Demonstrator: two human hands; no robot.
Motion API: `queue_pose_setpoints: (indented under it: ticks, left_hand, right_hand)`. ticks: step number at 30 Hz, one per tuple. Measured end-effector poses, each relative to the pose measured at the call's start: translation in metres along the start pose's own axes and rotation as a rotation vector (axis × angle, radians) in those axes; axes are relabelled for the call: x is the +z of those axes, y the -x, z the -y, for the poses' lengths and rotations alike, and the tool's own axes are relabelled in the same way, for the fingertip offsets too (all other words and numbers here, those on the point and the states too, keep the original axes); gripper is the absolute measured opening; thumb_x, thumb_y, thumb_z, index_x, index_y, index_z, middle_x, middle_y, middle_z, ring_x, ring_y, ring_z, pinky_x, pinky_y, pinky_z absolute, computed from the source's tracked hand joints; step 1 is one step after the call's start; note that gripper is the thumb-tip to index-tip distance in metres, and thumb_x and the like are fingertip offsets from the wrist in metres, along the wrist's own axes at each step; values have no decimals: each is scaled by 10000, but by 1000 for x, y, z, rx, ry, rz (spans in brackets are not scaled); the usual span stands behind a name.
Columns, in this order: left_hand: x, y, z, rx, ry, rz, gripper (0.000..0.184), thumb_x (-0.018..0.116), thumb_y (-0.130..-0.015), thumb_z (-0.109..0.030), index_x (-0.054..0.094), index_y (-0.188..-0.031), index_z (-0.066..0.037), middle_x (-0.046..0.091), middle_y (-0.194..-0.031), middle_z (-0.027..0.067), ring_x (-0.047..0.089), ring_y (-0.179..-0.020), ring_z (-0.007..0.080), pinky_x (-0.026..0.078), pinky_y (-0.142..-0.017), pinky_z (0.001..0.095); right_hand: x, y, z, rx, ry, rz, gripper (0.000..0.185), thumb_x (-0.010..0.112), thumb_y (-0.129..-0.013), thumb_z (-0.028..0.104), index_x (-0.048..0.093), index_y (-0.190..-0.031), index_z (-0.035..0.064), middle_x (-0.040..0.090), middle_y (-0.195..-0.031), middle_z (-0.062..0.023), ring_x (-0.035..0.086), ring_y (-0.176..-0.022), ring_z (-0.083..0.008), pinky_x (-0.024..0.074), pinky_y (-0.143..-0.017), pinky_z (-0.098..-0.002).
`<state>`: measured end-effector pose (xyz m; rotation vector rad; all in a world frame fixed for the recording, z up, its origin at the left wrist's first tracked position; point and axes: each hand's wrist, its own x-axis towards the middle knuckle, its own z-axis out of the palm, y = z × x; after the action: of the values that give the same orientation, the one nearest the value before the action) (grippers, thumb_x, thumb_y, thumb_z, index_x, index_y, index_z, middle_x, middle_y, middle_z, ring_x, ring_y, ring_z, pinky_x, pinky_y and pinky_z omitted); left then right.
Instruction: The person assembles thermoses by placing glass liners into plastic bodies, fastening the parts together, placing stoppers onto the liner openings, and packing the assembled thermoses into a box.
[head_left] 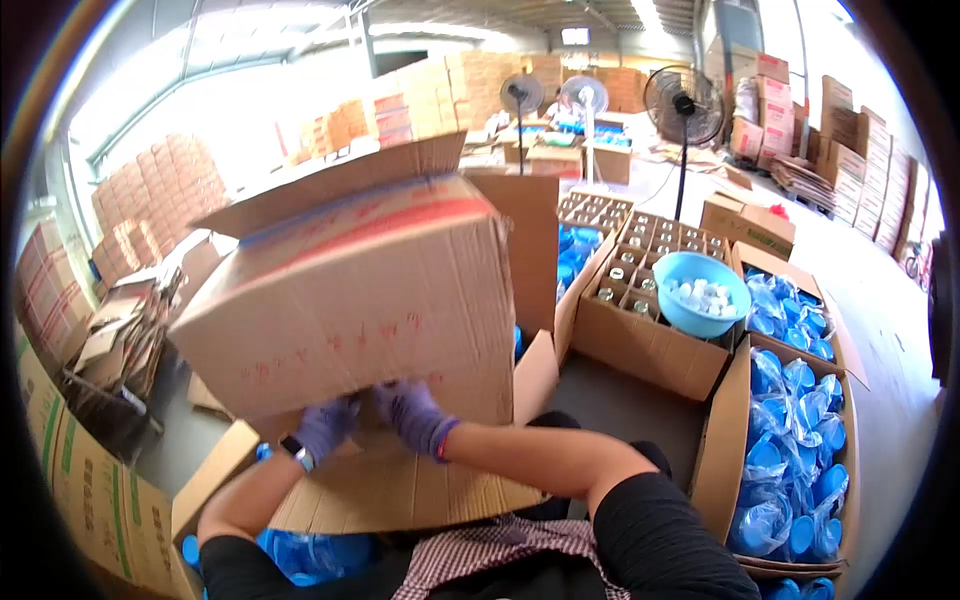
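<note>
A large cardboard box (350, 330) with faint red print stands tilted in front of me, its top flap raised. My left hand (328, 425), in a purple glove, is closed at the box's near lower edge. Close beside it, my right hand (412, 415), gloved the same way, is closed at that edge too. The fingertips of both are partly hidden against the cardboard. Beneath my forearms spreads a cardboard flap (400, 492). Blue-lidded items (315, 555) in an open carton show below it.
On my right, a blue basin (703, 300) of white caps rests on a divided carton (640, 345) of glass bottles. Open cartons hold bagged blue-lidded items (790, 450). Standing fans (684, 105) are beyond. Flattened cardboard (120, 335) is piled at left, and stacked boxes (440, 95) fill the back.
</note>
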<state>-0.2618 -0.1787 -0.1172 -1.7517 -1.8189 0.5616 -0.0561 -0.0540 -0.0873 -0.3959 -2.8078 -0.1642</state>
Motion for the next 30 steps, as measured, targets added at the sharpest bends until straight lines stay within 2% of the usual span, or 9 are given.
queue_pose_setpoints:
  ticks: [5,11,15,18,20,22,24,26,30]
  left_hand:
    - [-63,8,37,-119,148,-225,482,711,-808,-398,711,-1152,-59,680,-1111,178,619,-1143,391,364,-1144,622]
    - [-222,50,21,60,175,-1056,218,810,-674,-224,716,-864,-173,482,-748,23,574,-835,247,305,-1137,720]
    - [-200,102,-15,-576,264,-1064,623,744,-659,-46,559,-1254,-76,508,-1226,127,494,-1211,356,221,-1230,612]
    - [-175,124,-38,-969,724,-1078,984,603,-677,31,276,-1605,-13,389,-1568,201,367,-1480,374,236,-1250,504]
    - [-144,142,-50,-994,1151,-983,1001,544,-669,44,244,-1623,-6,395,-1575,191,362,-1495,319,278,-1240,447]
    - [-134,144,-63,-876,1052,-872,985,523,-668,54,248,-1613,9,411,-1565,190,395,-1472,296,335,-1207,416]
    - [-146,152,-61,-824,1097,-802,980,511,-663,47,250,-1607,16,441,-1542,182,434,-1444,283,374,-1180,394]
    - [-159,159,-55,-845,1310,-788,987,508,-654,24,253,-1607,14,486,-1504,165,478,-1410,281,397,-1160,382]
    - [-164,183,-10,-749,1380,-578,1001,562,-638,-32,289,-1599,26,570,-1419,134,512,-1365,240,365,-1175,356]
  right_hand:
    - [-13,2,-49,-55,40,-336,330,625,-898,183,623,-1223,131,726,-965,-61,705,-964,-314,547,-826,-431]
    - [-136,119,-191,-155,39,-604,229,653,-862,100,643,-1090,113,671,-1002,-127,643,-925,-344,542,-797,-452]
    - [-182,189,-246,244,412,-366,258,601,-909,64,691,-1147,111,679,-1139,-96,673,-1013,-297,575,-844,-388]
    - [-192,174,-215,583,573,382,295,591,-943,136,706,-1214,143,682,-1217,-90,669,-1122,-272,573,-894,-380]
    - [-251,131,-145,279,354,668,351,600,-955,221,692,-1287,157,664,-1308,-101,624,-1247,-279,554,-948,-382]
    - [-201,88,-122,-222,197,-302,654,736,-873,340,550,-1444,81,611,-1360,-179,580,-1256,-348,459,-1072,-465]
    - [-225,15,-80,-120,41,-96,666,762,-860,276,515,-1443,69,567,-1403,-179,532,-1304,-358,447,-1075,-471]
    - [-194,-30,-90,-123,121,-546,746,794,-830,297,480,-1450,25,605,-1345,-213,549,-1301,-376,413,-1123,-476]
    - [-182,-13,-104,-167,53,-622,545,662,-896,256,547,-1381,35,687,-1229,-222,653,-1191,-356,497,-1025,-464]
